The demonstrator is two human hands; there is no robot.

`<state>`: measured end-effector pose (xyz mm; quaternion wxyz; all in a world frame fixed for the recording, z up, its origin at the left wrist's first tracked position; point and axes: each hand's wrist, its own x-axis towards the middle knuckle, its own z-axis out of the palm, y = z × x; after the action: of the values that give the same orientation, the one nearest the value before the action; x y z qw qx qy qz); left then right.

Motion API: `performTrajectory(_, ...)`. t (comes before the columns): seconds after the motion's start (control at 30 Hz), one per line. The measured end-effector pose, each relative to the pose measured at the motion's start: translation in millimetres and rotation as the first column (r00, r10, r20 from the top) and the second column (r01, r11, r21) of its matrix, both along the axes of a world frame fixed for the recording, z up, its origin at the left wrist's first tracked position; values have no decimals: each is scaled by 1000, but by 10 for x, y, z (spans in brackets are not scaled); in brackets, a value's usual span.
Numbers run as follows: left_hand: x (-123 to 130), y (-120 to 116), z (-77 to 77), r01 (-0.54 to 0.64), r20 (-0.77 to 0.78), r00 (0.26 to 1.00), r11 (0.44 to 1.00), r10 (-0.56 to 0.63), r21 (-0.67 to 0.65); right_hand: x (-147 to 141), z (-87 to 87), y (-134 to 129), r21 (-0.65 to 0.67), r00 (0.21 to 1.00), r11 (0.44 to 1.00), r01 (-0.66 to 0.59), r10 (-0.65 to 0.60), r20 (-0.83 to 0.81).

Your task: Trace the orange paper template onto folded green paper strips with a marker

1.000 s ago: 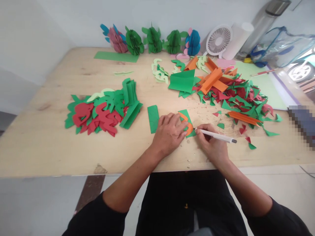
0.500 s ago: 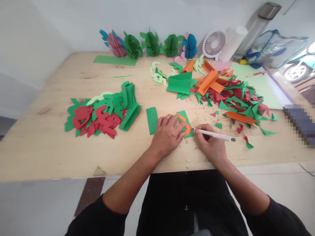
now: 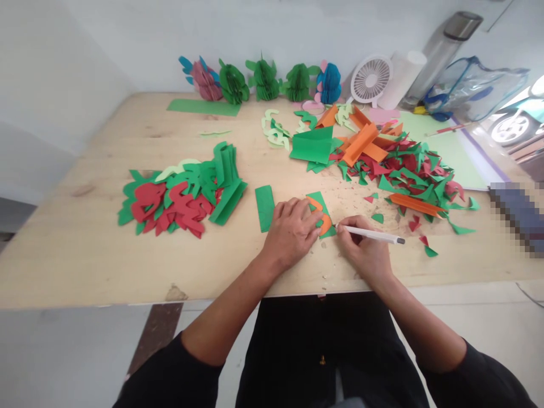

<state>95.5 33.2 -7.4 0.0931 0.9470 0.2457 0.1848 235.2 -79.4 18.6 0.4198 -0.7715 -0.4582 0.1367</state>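
My left hand (image 3: pixel 294 229) lies flat with its fingers stretched out, pressing a curved orange paper cutout (image 3: pixel 326 224) onto a green paper piece (image 3: pixel 317 198). Part of both papers is hidden beneath the fingers. In my right hand (image 3: pixel 366 249) is a white pen (image 3: pixel 374 234), its tip at the cutout's right edge. Another green paper rectangle (image 3: pixel 264 208) rests just left of my left hand. Further left is a pile of red cutouts (image 3: pixel 187 207) and green cutouts (image 3: pixel 202 177), with folded green paper (image 3: pixel 228 201) at its right side.
Paper scraps (image 3: pixel 419 170) are heaped at the right, beside folded orange strips (image 3: pixel 361 144). Along the wall stand several honeycomb paper figures (image 3: pixel 262 81), a small white fan (image 3: pixel 371 80), a steel bottle (image 3: pixel 446 48) and a clear pouch (image 3: pixel 463 90). A blurred-out dark object (image 3: pixel 518 215) lies far right.
The camera view has shifted slightly. Both hands stay nearly where they were, with the pen tip still beside the orange cutout's edge.
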Motion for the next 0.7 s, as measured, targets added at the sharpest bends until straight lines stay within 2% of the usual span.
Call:
performTrajectory(0.33,-3,2,6,0,6,1000,1000,0,5,-41,50,-33,42,995,999,-32,36,-95)
performTrajectory(0.53,-10,2,14,-1,23,1000,1000,1,6,-98,55,-45,-11,986,990,-137,135,-96)
performTrajectory(0.7,-8,5,20,-3,22,1000,1000,2,13,-98,23,-49,-18,984,987,-157,155,-83)
